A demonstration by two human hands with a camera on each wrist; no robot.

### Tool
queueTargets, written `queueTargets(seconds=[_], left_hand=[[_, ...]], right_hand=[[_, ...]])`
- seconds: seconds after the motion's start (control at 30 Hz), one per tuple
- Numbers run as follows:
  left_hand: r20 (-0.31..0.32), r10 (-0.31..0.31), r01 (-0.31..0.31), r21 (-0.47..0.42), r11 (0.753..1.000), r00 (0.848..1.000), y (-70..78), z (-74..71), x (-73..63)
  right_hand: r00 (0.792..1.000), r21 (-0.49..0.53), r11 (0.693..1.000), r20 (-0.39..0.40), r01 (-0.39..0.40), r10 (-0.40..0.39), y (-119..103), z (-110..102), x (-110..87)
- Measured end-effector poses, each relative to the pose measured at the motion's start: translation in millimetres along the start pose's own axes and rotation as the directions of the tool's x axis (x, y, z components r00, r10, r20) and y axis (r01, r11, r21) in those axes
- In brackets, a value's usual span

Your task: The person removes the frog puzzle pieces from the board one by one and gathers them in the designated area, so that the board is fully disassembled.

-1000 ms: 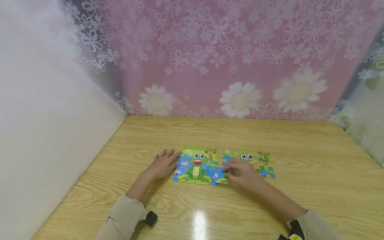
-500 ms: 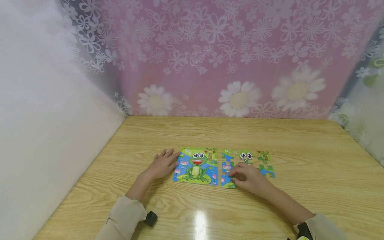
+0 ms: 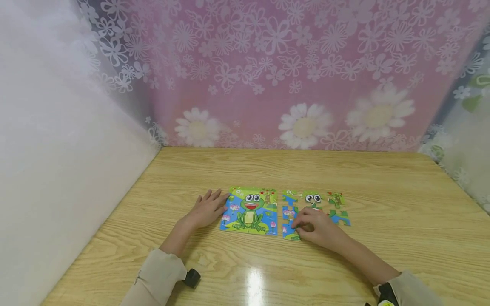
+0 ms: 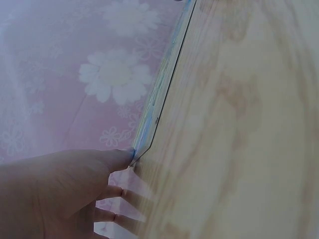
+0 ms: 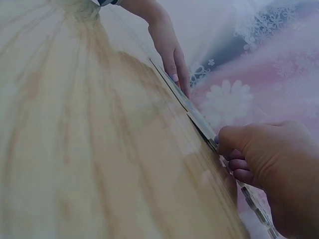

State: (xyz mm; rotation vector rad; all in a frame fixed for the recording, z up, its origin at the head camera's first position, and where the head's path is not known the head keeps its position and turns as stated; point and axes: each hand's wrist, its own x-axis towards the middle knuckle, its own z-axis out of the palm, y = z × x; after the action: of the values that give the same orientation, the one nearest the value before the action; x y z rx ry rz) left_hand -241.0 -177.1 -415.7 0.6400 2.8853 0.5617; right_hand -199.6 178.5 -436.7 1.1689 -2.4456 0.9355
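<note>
A square frog picture point(image 3: 249, 211) lies flat on the table. My left hand point(image 3: 205, 210) rests beside it with fingers spread, and in the left wrist view the thumb of the left hand point(image 4: 65, 181) touches a corner of the picture point(image 4: 158, 97). To the right, my right hand point(image 3: 319, 228) pinches a blue and green corner puzzle piece point(image 3: 289, 232) between thumb and fingers at its right side. The piece lies under a lotus piece point(image 3: 288, 212), lined up in a column. Part of the puzzle's middle is hidden behind the right hand.
More frog puzzle pieces lie around the right hand: a flower piece point(image 3: 289, 195) at top left, an eyes piece point(image 3: 313, 198), a tree piece point(image 3: 337, 198) and a blue-green piece point(image 3: 341, 219). A flowered pink curtain point(image 3: 268, 85) stands behind the wooden table point(image 3: 229, 170).
My right hand has brought the corner piece rightward, off the frog picture's lower right edge, to under the lotus piece. Since half a second ago it has barely moved. The left hand stays put.
</note>
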Motion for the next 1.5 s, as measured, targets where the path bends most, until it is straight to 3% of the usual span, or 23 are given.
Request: queueTargets(seconds=[1.5], left_hand=[[-0.008, 0.009, -0.009, 0.007, 1.000, 1.000, 3.5, -2.1, -1.7]], right_hand=[[0.999, 0.011, 1.000, 0.041, 0.020, -0.020, -1.4, -2.3, -0.9]])
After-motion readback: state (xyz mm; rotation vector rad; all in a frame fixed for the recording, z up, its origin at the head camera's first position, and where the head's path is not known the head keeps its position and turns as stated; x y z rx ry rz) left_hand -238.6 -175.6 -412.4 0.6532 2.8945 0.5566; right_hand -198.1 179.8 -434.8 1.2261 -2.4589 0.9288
